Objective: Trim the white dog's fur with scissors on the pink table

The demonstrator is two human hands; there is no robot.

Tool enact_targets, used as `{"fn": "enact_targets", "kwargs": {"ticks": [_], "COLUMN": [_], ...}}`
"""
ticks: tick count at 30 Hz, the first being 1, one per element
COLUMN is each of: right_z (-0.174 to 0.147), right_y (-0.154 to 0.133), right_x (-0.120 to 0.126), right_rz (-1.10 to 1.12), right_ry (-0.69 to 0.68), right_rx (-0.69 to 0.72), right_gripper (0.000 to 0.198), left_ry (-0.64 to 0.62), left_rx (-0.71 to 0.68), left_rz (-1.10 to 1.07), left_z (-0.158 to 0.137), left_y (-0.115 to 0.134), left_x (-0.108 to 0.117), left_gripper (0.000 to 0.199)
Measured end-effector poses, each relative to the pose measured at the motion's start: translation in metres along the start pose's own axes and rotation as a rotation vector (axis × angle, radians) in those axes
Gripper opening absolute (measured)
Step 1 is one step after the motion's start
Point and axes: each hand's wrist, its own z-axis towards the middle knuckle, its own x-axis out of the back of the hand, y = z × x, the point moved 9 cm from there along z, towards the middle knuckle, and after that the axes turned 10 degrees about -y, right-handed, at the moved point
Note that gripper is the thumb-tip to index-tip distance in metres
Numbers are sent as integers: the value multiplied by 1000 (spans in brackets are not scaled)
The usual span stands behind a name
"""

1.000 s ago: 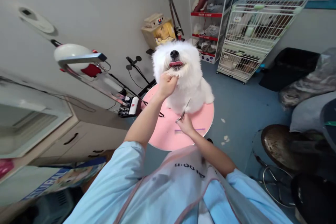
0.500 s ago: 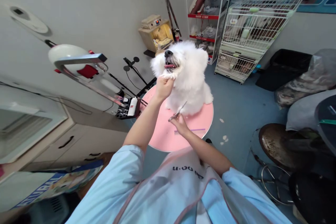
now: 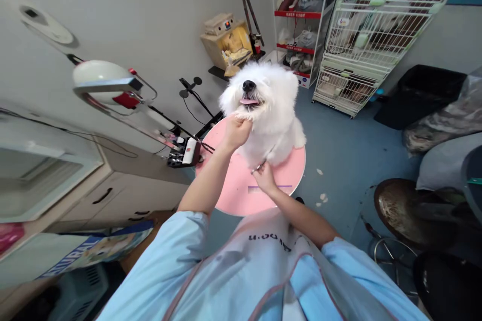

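Observation:
A fluffy white dog (image 3: pixel 276 110) sits on a round pink table (image 3: pixel 233 195), its muzzle raised and tongue showing. My left hand (image 3: pixel 238 131) is closed on the fur under its chin. In my right hand (image 3: pixel 265 177) is a pair of scissors (image 3: pixel 258 166), held low against the front of the dog's body. The blades are hard to make out against the white fur. Just below that hand lies a comb (image 3: pixel 280 186) with a purple spine, flat on the table and partly behind my wrist.
Left of the table are a black tool holder (image 3: pixel 175 159) with a white bottle (image 3: pixel 190 151) and a metal arm (image 3: pixel 109 85). White wire cages (image 3: pixel 357 50) and a shelf rack (image 3: pixel 295 14) stand behind. A round stool (image 3: pixel 399 208) is at right; fur tufts (image 3: pixel 323 197) lie on the floor.
The dog's muzzle has turned more towards me. My right hand has shifted slightly right with the scissors, whose blades now show less. My left hand keeps its hold under the chin.

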Motion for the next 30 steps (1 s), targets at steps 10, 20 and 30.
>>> {"fn": "enact_targets", "kwargs": {"ticks": [10, 20, 30], "right_z": [-2, 6, 21], "right_y": [1, -16, -32], "right_x": [72, 104, 113], "right_rz": [-581, -828, -904], "right_ry": [52, -24, -98], "right_rx": [-117, -122, -38], "right_gripper": [18, 28, 33], "left_ry": [55, 113, 134], "left_rx": [72, 76, 127], "left_rz": [-8, 2, 36], "left_z": [-6, -8, -18], "left_y": [-10, -9, -16], "left_x": [0, 2, 1], "left_gripper": [34, 46, 32]}}
